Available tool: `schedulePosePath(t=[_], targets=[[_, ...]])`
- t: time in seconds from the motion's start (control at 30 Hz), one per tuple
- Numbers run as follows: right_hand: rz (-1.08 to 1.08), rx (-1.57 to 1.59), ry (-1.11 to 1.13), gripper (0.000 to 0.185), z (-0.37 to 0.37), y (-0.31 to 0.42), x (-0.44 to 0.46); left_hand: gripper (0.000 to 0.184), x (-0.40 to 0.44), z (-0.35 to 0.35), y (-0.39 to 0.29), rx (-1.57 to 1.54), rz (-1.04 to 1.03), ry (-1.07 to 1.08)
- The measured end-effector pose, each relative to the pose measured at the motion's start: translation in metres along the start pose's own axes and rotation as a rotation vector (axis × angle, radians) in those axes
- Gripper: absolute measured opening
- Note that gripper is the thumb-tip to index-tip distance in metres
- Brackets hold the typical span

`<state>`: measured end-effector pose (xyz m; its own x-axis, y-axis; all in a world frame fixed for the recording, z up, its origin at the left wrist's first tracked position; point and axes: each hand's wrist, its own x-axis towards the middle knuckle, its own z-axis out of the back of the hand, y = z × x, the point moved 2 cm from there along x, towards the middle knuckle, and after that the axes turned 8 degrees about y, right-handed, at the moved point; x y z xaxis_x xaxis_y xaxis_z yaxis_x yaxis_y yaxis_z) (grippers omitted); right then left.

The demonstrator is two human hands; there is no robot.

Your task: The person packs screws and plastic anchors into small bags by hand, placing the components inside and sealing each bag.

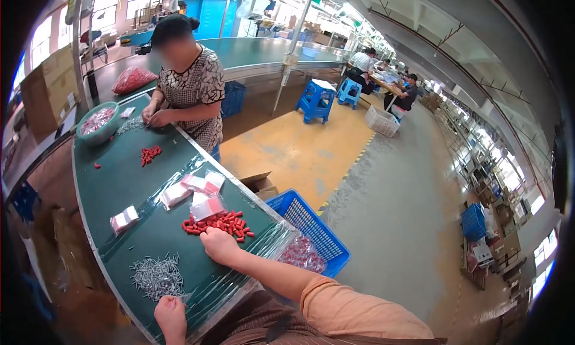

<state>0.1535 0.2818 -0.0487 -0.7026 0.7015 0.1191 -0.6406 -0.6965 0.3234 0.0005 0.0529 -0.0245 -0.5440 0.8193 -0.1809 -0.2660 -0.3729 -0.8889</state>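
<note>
My left hand [171, 314] is closed beside a heap of small grey metal screws [157, 277] at the near end of the green table. Whatever its fingers hold, if anything, is hidden. My right hand [220, 247] reaches to the near edge of a pile of red plastic plugs [233, 224]. Its fingers are curled and their tips are out of sight, so I cannot make out what is in them. Behind the red pile lie several clear plastic bags [206, 206] with pink and white contents. Another bag [124, 220] lies further left.
A blue crate [320, 237] holding filled bags stands against the table's right edge, by an open cardboard box [259, 183]. Across the green table [129, 180], a person [190, 84] works with small parts near a green bowl [99, 125] and a smaller red pile [151, 156].
</note>
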Motion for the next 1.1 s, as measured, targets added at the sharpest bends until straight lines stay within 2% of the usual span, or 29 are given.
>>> schedulePosePath(t=[0.1, 0.13, 0.17, 0.2, 0.27, 0.4, 0.53, 0.63, 0.73, 0.87, 0.97, 1.1], targets=[[-0.011, 0.226, 0.051, 0.011, 0.018, 0.012, -0.007, 0.011, 0.003, -0.005, 0.0, 0.115, -0.01, -0.01], [0.104, 0.437, -0.036, 0.015, 0.025, 0.018, -0.013, 0.016, 0.0, -0.003, -0.017, 0.165, 0.035, 0.036], [0.059, 0.67, 0.099, 0.018, 0.046, 0.035, -0.017, 0.02, -0.002, -0.004, -0.031, 0.226, 0.036, 0.042], [0.08, 0.905, 0.135, 0.018, 0.054, 0.052, -0.026, 0.021, -0.004, -0.004, -0.042, 0.221, 0.067, 0.046], [0.26, 1.026, 0.176, 0.014, 0.069, 0.08, -0.044, 0.017, -0.006, -0.009, -0.05, 0.141, 0.009, 0.058], [0.46, 0.776, 0.094, 0.016, 0.068, 0.097, -0.059, 0.015, -0.003, -0.014, -0.059, 0.014, 0.056, 0.094], [0.492, 0.531, 0.049, 0.018, 0.064, 0.093, -0.065, 0.013, -0.005, -0.017, -0.058, 0.029, 0.029, 0.117], [0.53, 0.481, 0.006, 0.019, 0.08, 0.09, -0.068, 0.012, -0.007, -0.019, -0.057, 0.036, 0.027, 0.101], [0.323, 0.384, -0.145, 0.014, 0.083, 0.045, -0.062, 0.011, -0.005, -0.019, -0.045, -0.014, 0.069, 0.102], [-0.169, -0.038, -0.137, 0.011, 0.073, -0.038, -0.061, 0.012, -0.005, -0.013, -0.048, 0.002, 0.068, 0.085], [-0.201, -0.117, -0.193, 0.009, 0.055, -0.073, -0.067, 0.013, -0.004, -0.015, -0.044, 0.005, 0.055, 0.075], [-0.188, -0.076, -0.211, 0.006, 0.045, -0.08, -0.074, 0.015, -0.001, -0.015, -0.042, 0.019, 0.095, 0.108]])
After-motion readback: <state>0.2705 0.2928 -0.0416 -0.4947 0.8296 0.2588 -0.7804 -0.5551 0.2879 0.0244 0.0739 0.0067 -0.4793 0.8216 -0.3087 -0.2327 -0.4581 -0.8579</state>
